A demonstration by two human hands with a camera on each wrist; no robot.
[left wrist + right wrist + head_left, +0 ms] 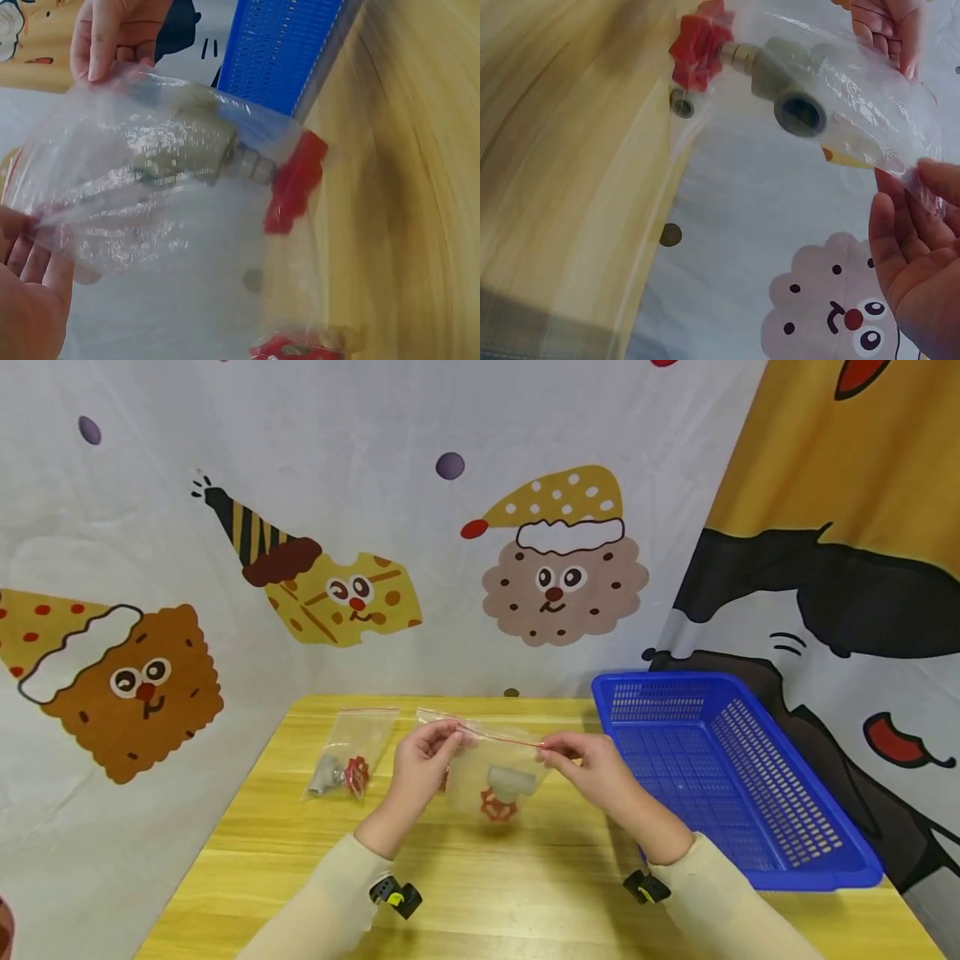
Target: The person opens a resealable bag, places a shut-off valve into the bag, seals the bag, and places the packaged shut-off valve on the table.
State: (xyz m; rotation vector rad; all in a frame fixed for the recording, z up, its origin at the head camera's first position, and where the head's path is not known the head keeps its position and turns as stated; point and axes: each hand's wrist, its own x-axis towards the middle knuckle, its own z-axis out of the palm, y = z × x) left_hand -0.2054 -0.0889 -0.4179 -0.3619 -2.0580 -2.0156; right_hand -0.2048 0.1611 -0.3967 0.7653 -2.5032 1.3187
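Observation:
Up in front of the table, a clear zip bag [468,781] with a red seal line along its top hangs between both hands. My left hand [423,764] pinches the top edge at its left part, thumb against fingers. At the right top corner, my right hand [596,768] pinches the same edge. Inside the bag lies a grey valve [512,781] with a red handwheel [498,806], the wheel lowest. The right wrist view shows the valve's round pipe opening [801,114]. Whether the seal is fully closed cannot be told.
Another bagged valve [330,775] with a red wheel lies on the table's left part. Partly hidden behind the held bag is a further zip bag [429,717]. A blue plastic basket [750,881] stands at the right. A printed curtain [450,635] hangs behind the wooden table [247,860].

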